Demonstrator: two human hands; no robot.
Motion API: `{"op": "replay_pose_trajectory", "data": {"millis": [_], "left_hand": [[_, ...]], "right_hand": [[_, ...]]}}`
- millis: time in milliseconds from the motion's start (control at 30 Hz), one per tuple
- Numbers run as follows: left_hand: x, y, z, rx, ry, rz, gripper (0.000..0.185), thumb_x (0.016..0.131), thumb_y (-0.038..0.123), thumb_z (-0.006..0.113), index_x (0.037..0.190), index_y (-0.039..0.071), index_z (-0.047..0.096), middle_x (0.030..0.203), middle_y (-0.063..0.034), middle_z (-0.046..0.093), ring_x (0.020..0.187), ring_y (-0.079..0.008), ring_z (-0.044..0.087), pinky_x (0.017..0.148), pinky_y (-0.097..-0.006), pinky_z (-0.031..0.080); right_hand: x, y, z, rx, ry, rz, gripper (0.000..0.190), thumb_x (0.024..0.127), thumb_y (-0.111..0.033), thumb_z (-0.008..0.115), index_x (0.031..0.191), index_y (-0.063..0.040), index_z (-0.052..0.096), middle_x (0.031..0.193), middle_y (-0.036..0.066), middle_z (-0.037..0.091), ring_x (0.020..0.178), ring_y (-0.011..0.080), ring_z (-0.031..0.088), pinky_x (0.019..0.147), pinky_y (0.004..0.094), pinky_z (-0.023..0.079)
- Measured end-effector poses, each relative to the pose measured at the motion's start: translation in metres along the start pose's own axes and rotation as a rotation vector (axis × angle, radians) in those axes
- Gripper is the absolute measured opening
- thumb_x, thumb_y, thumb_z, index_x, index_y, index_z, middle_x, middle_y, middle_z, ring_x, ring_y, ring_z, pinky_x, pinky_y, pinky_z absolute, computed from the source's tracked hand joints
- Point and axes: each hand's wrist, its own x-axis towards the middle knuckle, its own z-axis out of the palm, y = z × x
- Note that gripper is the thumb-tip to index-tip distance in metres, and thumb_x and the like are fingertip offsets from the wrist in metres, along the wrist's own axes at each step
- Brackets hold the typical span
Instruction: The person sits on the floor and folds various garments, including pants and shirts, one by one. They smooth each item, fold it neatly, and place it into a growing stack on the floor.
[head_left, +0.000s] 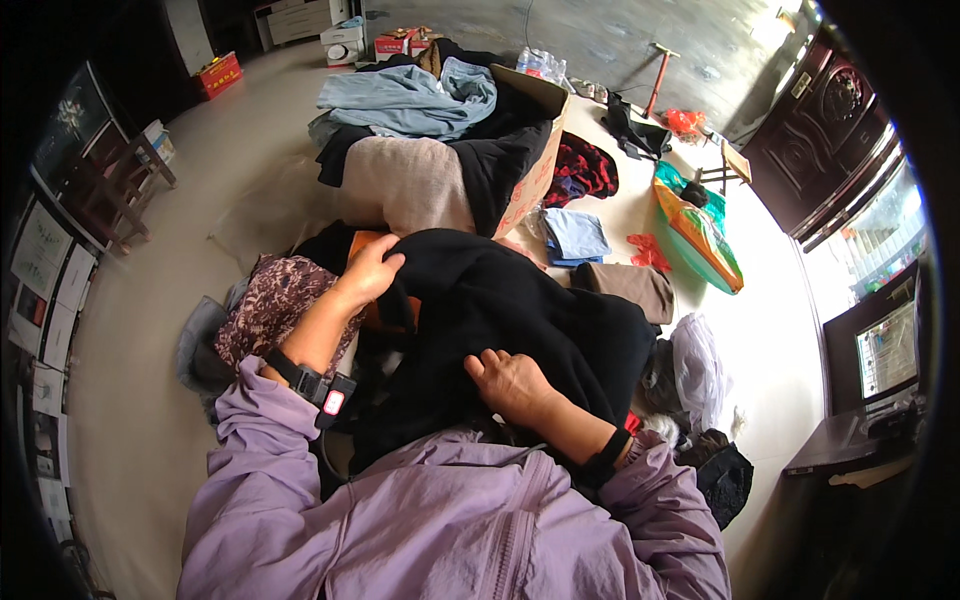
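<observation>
A large black garment (517, 307) lies spread before me, over my lap. My left hand (373, 268) pinches its far left edge between thumb and fingers. Near the middle of the cloth, my right hand (511, 384) has its fingers curled into the fabric. Under and beside my left hand shows an orange item (365, 241), mostly covered by the black cloth. A brown patterned garment (271, 311) lies crumpled to the left of my left forearm.
Beyond the garment stands a cardboard box (541, 161) heaped with clothes, including light blue denim (405, 99) and a beige-grey cloth (405, 180). Folded blue clothes (576, 234), a folded brown garment (634, 289) and a green-orange bag (697, 229) lie to the right. A wooden chair (124, 187) stands left.
</observation>
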Motion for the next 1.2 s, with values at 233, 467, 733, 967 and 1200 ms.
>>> {"op": "replay_pose_trajectory", "data": {"millis": [233, 467, 733, 967, 1200], "left_hand": [[0.017, 0.057, -0.03, 0.257, 0.2, 0.365, 0.021, 0.087, 0.012, 0.054, 0.106, 0.006, 0.061, 0.097, -0.0183, 0.067, 0.093, -0.0353, 0.064, 0.081, -0.0392, 0.05], [-0.069, 0.125, 0.037, 0.556, -0.261, 0.537, 0.019, 0.08, 0.011, 0.056, 0.095, 0.007, 0.066, 0.089, -0.0162, 0.065, 0.088, -0.0342, 0.065, 0.077, -0.044, 0.052], [-0.116, 0.072, 0.085, 0.587, -0.704, 0.299, 0.046, 0.078, 0.012, 0.054, 0.124, 0.005, 0.056, 0.103, -0.0128, 0.062, 0.097, -0.0298, 0.063, 0.082, -0.041, 0.051], [-0.115, 0.083, 0.08, 0.509, -0.769, 0.36, 0.046, 0.077, 0.013, 0.054, 0.121, 0.004, 0.059, 0.101, -0.0121, 0.063, 0.097, -0.0295, 0.062, 0.082, -0.04, 0.052], [-0.119, 0.084, 0.067, 0.397, -0.681, 0.387, 0.047, 0.077, 0.013, 0.053, 0.123, 0.006, 0.059, 0.095, -0.0103, 0.062, 0.091, -0.0269, 0.063, 0.077, -0.0385, 0.053]], "right_hand": [[0.003, -0.008, -0.057, 1.273, -0.044, -0.163, 0.037, 0.093, -0.02, 0.059, 0.122, 0.002, 0.054, 0.104, 0.011, 0.062, 0.098, 0.0168, 0.058, 0.086, 0.03, 0.047], [0.007, -0.01, -0.046, 1.158, -0.548, -0.178, 0.054, 0.094, -0.05, 0.053, 0.118, -0.003, 0.063, 0.115, 0.016, 0.064, 0.113, 0.0285, 0.058, 0.099, 0.034, 0.043], [-0.012, 0.108, -0.049, 1.254, -0.272, 0.385, 0.041, 0.094, -0.041, 0.059, 0.1, -0.001, 0.066, 0.086, 0.01, 0.069, 0.076, 0.0169, 0.066, 0.069, 0.028, 0.054], [0.093, 0.191, -0.005, 1.277, 0.004, 0.884, 0.057, 0.082, -0.052, 0.07, 0.097, 0.002, 0.064, 0.079, 0.012, 0.067, 0.061, 0.019, 0.063, 0.051, 0.0301, 0.05], [0.13, 0.194, -0.012, 1.365, 0.743, 0.707, 0.032, 0.085, -0.028, 0.069, 0.098, 0.001, 0.063, 0.08, 0.001, 0.062, 0.072, 0.0118, 0.057, 0.065, 0.0245, 0.044]]}}
